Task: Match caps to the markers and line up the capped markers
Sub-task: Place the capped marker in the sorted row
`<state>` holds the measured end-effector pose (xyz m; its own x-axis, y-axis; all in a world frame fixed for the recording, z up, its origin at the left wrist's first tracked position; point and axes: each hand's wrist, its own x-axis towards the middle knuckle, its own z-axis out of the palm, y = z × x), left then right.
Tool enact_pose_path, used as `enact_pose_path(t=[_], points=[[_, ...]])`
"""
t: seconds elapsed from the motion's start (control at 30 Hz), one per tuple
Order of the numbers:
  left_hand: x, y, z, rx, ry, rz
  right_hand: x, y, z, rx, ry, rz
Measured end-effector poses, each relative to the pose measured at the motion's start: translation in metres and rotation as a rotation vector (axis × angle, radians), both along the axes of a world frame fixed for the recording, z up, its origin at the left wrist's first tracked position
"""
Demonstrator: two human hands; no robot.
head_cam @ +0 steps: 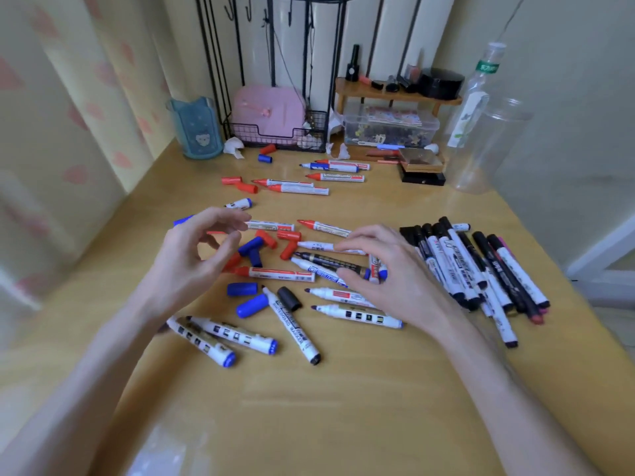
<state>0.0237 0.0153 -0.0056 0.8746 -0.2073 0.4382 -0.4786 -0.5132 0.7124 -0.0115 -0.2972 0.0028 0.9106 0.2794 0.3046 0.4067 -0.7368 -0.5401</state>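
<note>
Just left of the row of capped markers [481,269] on the tabletop [343,407], the right hand [388,269] arched over an uncapped black-and-gold marker [330,261]; I couldn't tell whether it gripped anything. Farther left of that row, the left hand [199,249] hovered loosely curled and empty. It would have done best to fetch the loose black cap [290,298].
</note>
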Motion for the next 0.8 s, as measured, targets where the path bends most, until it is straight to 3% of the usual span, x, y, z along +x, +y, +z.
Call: enact_pose_path(t=[0.43,0.8], points=[[-0.008,0.004,-0.004,0.178,0.131,-0.179,-0.017,-0.010,-0.001,-0.060,0.169,0.062],[-0.008,-0.005,-0.015,0.213,0.078,-0.169,-0.019,-0.037,0.006,0.154,0.235,-0.040]])
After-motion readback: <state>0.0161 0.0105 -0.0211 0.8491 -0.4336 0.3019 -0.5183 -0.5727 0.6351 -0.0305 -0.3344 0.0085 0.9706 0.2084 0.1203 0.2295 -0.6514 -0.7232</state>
